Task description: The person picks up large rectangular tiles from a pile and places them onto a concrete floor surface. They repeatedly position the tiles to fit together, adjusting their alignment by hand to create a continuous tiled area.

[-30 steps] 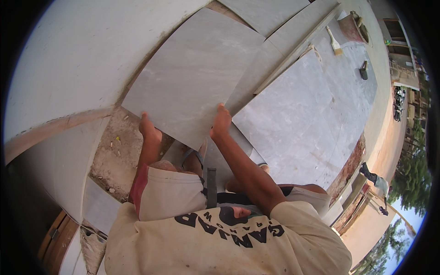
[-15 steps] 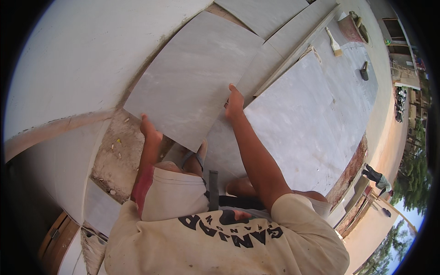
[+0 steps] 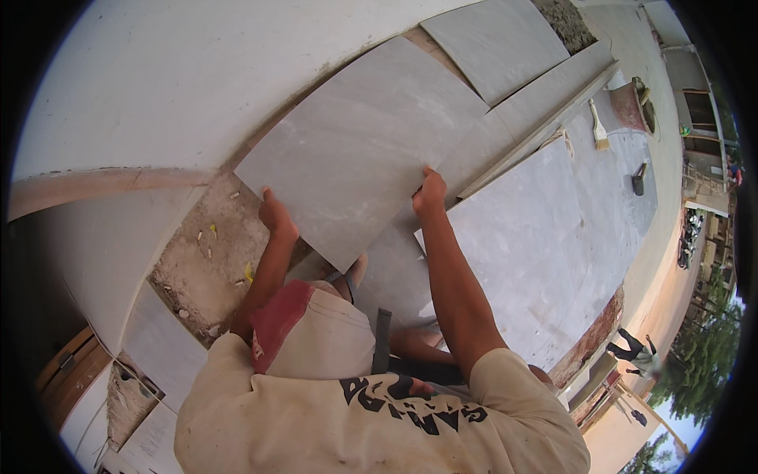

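Observation:
A large grey floor tile (image 3: 363, 142) lies at a slant beside the white wall, its near corner pointing toward my foot. My left hand (image 3: 278, 215) is closed on its near-left edge, thumb on top and fingers underneath. On the right edge, my right hand (image 3: 429, 192) grips the same tile, with most fingers hidden below it. The tile's far-right corner meets the corner of another grey tile (image 3: 497, 47) on the floor. A narrower row of grey tile (image 3: 537, 83) runs along its right side.
Bare rough ground (image 3: 213, 237) with small debris shows at left. To the right lie more grey tiles (image 3: 521, 229), a long straight bar (image 3: 545, 130), a paintbrush (image 3: 600, 130), a dark-headed mallet (image 3: 639, 179) and a reddish bucket (image 3: 630, 107). A person (image 3: 638, 355) stands in the distance.
The whole view has shifted, so the tile and my hands appear lower and farther right. Both hands keep their hold on the tile. The distant person's arms are now spread.

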